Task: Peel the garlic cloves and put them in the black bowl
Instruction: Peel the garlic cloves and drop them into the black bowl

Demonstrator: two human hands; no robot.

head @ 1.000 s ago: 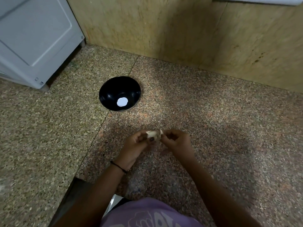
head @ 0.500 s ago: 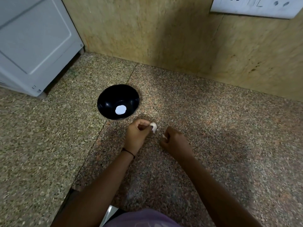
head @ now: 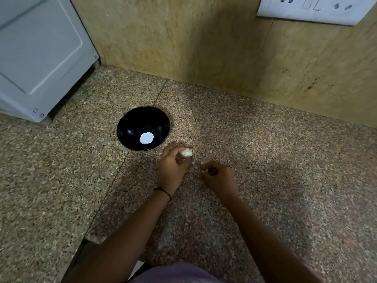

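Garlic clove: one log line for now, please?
left hand: holds garlic clove | right hand: pinches peel scrap | black bowl: clove not in yet

Place: home kitchen, corner of a worktop.

Evidence:
- Speckled granite table (head: 265, 160) with a slab seam, running under and past the fingers (head: 173, 152).
- Tan stone-clad wall (head: 204, 48) rising at the table's far edge, beyond the fingers.
- White socket-and-switch panel (head: 314, 9) on that wall, up and to the right of the fingers.
- White panelled appliance (head: 40, 54), type unclear, far left of the fingers.
- Black bowl (head: 130, 127) just beyond and left of the fingers.
- Garlic clove (head: 186, 153) pinched in the fingers.
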